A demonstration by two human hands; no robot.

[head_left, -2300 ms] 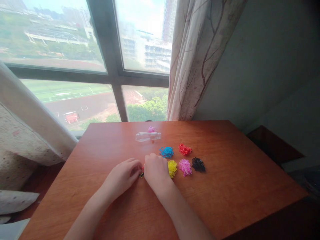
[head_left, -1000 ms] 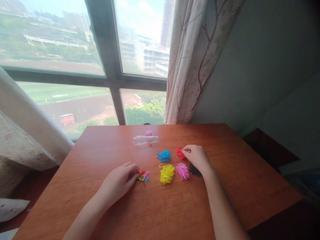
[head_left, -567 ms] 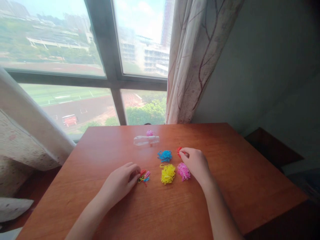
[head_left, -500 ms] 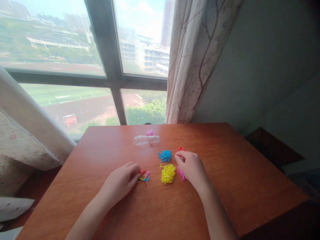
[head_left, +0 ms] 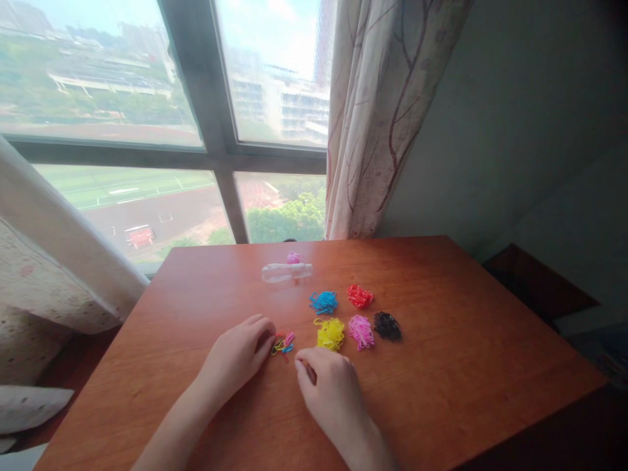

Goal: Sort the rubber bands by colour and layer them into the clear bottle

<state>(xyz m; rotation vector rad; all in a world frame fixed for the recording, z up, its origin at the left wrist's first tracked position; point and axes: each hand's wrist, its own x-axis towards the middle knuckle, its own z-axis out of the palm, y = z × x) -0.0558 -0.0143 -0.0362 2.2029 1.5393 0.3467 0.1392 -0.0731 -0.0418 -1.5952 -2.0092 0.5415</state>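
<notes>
Several loose small rubber bands [head_left: 282,345] in red, pink, blue and yellow lie in a little mixed heap on the table. At its left edge rests my left hand [head_left: 240,350], its fingers curled together, their tips partly hidden. My right hand [head_left: 333,386] is just right of the heap, thumb and forefinger pinched; anything between them is too small to make out. Beyond it are piles of one colour each: yellow bands [head_left: 330,332], partly behind my right hand, blue bands [head_left: 324,302], red bands [head_left: 360,296], pink bands [head_left: 362,331] and black bands [head_left: 387,326].
A clear plastic bottle or bag [head_left: 286,273] lies toward the back of the brown wooden table [head_left: 206,288], with a pink-purple item [head_left: 295,258] behind it. A window [head_left: 161,203] and curtains [head_left: 363,131] stand past the far edge.
My right hand has moved from the red pile toward me and left, beside the mixed heap. This uncovers the red, pink and black piles. My left hand has stayed almost still.
</notes>
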